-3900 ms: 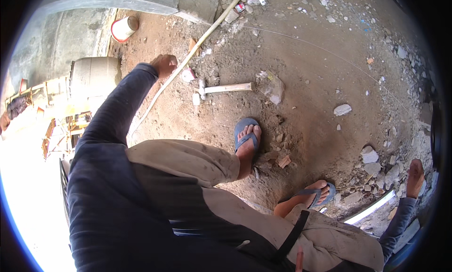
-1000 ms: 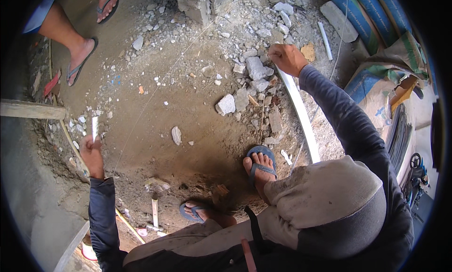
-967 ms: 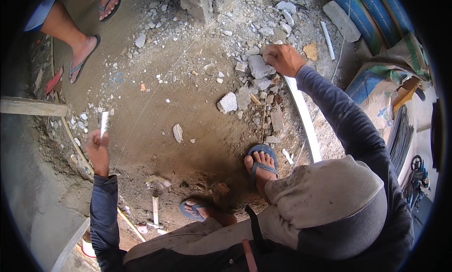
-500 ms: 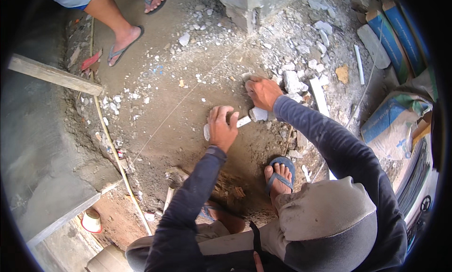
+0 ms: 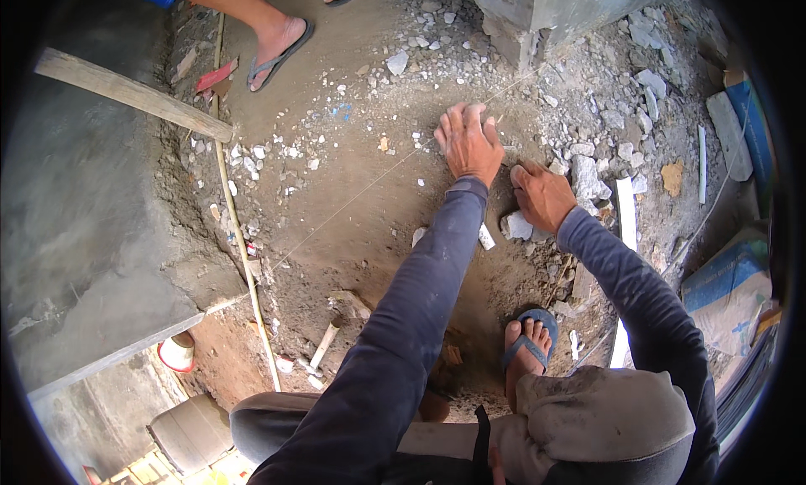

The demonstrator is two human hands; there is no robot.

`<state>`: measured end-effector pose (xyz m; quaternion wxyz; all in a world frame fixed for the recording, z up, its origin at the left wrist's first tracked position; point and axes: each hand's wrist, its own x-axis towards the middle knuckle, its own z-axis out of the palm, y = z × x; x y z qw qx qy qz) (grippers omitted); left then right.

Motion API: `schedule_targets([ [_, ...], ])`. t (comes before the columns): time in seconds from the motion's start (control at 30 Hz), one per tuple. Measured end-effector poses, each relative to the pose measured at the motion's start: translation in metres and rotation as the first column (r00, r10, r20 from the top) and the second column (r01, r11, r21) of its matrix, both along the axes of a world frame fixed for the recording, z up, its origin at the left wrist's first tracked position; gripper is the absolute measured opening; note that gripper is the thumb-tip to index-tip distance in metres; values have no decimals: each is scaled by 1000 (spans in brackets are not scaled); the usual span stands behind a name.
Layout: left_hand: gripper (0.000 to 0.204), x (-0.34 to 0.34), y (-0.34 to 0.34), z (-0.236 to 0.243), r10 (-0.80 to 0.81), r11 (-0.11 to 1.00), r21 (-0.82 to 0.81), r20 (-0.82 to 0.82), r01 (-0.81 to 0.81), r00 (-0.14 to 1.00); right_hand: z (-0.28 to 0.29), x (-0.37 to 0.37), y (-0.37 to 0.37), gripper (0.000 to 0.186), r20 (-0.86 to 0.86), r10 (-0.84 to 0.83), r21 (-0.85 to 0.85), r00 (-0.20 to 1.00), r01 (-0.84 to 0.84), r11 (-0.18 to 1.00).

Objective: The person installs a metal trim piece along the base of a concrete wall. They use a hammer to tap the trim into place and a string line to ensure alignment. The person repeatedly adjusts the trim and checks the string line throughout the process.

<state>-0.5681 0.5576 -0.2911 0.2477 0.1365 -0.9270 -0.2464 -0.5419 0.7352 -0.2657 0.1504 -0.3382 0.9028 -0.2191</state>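
My left hand [image 5: 472,145] reaches forward over the damp sandy ground [image 5: 361,208], its fingers spread and bent down beside a thin taut string [image 5: 348,201]. Whether a fingertip touches the string cannot be made out. Close by on the right, my right hand [image 5: 546,198] rests low with its fingers curled under. Anything inside those fingers is hidden. A pale stone [image 5: 515,226] lies just below it, and a bigger whitish stone [image 5: 585,177] sits to its right. Between my forearms is a short white piece [image 5: 486,237], partly behind my left sleeve.
Another person's sandalled foot [image 5: 281,53] stands at the upper left. A wooden board [image 5: 134,92] juts in from a grey concrete slab [image 5: 92,233]. A bamboo pole [image 5: 238,233] borders the ground. At the right lie a long white strip [image 5: 626,221], rubble and blue-and-white sacks [image 5: 729,292].
My left hand has moved forward from beside the short white piece to the string. My right hand has drawn back slightly towards the stones. The whole view has shifted.
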Motion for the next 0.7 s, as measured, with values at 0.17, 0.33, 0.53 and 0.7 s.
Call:
schedule_targets([
  [0.17,23,-52,-111,-2,396,904,152,57,-400,916,-13,-3,17,25,98,-131,-122,986,143,982],
  [0.33,29,-69,-244,-25,425,891,-262,199,-370,883,-15,-9,12,21,140,-111,-211,984,139,967],
  [0.53,19,-66,-240,1,347,910,-366,409,-196,844,-11,-14,16,12,212,-125,-219,969,172,960],
  [0.7,9,-36,-136,14,25,997,63,258,-43,966,16,-35,27,13,185,-305,-402,934,355,844],
])
